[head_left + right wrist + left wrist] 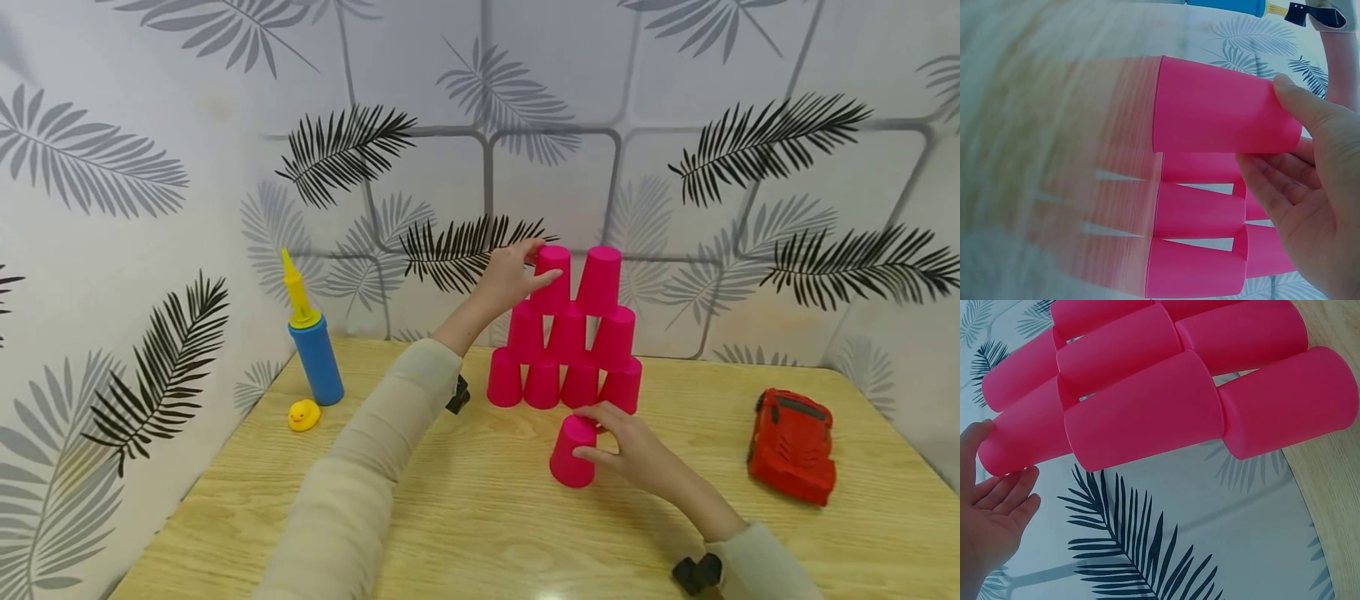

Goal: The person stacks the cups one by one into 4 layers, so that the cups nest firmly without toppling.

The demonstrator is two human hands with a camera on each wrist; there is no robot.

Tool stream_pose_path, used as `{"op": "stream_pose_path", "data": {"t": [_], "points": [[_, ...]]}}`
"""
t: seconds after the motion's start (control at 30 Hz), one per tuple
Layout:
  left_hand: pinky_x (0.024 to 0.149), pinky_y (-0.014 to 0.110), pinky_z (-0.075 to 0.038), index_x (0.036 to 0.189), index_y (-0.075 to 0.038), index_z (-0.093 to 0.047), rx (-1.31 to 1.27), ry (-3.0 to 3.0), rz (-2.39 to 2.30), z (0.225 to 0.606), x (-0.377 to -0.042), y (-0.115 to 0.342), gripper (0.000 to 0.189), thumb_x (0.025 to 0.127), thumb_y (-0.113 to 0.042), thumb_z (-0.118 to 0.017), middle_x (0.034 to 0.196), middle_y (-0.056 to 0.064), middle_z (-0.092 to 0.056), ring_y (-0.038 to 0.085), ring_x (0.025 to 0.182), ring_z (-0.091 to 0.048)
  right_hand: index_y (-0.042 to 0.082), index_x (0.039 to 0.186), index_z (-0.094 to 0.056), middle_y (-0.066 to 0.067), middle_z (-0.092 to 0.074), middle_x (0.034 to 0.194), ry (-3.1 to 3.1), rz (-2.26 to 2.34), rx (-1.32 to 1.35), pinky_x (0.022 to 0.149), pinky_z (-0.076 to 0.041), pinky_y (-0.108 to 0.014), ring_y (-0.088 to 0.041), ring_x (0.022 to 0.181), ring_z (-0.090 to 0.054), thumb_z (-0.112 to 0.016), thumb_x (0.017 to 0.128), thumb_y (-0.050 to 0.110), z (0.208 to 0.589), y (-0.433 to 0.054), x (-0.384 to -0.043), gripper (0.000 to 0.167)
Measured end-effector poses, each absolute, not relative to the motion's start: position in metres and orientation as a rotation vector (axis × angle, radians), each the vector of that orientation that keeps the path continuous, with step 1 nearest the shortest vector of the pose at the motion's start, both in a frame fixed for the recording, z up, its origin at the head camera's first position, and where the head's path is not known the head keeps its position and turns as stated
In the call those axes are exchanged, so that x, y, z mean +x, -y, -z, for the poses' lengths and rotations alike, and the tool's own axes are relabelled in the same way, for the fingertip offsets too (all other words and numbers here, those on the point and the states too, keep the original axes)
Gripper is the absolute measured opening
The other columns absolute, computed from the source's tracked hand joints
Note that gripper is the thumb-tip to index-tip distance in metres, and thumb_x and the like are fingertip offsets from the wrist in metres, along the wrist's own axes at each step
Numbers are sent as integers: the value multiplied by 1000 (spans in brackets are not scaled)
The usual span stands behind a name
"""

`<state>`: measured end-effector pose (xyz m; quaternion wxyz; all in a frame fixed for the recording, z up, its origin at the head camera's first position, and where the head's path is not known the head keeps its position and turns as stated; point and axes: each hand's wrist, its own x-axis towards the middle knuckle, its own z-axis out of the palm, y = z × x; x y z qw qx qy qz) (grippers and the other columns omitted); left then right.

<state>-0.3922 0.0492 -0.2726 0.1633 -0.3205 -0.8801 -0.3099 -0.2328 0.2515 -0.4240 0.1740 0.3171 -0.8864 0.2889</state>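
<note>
Upside-down pink plastic cups are stacked in tiers on the table: several at the bottom, three in the middle, two on top. My left hand (510, 279) holds the top-left cup (553, 279) near its narrow upper end, thumb on one side and fingers on the other, as the left wrist view also shows. The other top cup (600, 282) stands just to its right. In front of the stack, a single upside-down cup (572, 458) is gripped by my right hand (637, 450). In the right wrist view that cup (1216, 106) sits between thumb and fingers.
At the left stand a blue pump (318, 362) with a yellow nozzle and a small yellow rubber duck (303, 415). A red toy car (792, 446) lies on the right of the wooden table (465, 533). A leaf-patterned wall (555, 92) rises behind the stack.
</note>
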Motion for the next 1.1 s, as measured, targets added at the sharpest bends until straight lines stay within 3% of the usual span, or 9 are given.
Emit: {"op": "stream_pose_path", "data": {"t": [0.3,0.6,0.83,0.97,1.07,1.1], "points": [[104,36,-51,142,-5,-46,-872,2555,1054,285,-393,-38,64,92,-39,-67,138,11,-60,26,126,-58,5,117,-62,0,-67,102,2521,-814,898,77,-61,-33,-13,88,-65,-82,77,15,424,-251,-227,46],[115,44,-41,151,-12,-36,-783,2556,1444,324,-389,-8,77,89,-43,-68,151,4,-48,23,141,-44,4,121,-62,1,-67,103,2465,-754,817,77,-60,-30,-10,89,-64,-82,75,11,417,-277,-218,51],[119,40,-35,151,-7,-33,-824,2533,1552,364,-388,13,82,85,-29,-77,152,11,-45,24,143,-42,-2,123,-62,-8,-67,105,2277,-794,663,86,-44,1,15,97,-53,-82,69,-3,400,-307,-220,58],[119,42,-34,148,-3,-36,-821,2570,1560,384,-386,17,82,82,-21,-80,151,15,-46,28,141,-43,-4,127,-59,16,-63,115,2187,-921,528,88,-41,4,22,101,-51,-78,74,-8,385,-319,-220,57],[117,43,-37,146,-2,-39,-794,2609,1543,395,-384,18,78,82,-20,-80,148,17,-48,30,139,-46,-5,131,-56,31,-53,119,2120,-1080,407,88,-42,3,17,101,-54,-72,81,-8,374,-321,-221,53],[117,43,-37,146,-2,-40,-787,2620,1538,399,-384,18,77,82,-20,-79,147,18,-49,31,138,-48,-5,133,-55,30,-54,118,2087,-1140,372,88,-43,3,15,101,-55,-70,83,-9,370,-321,-222,52]]}}
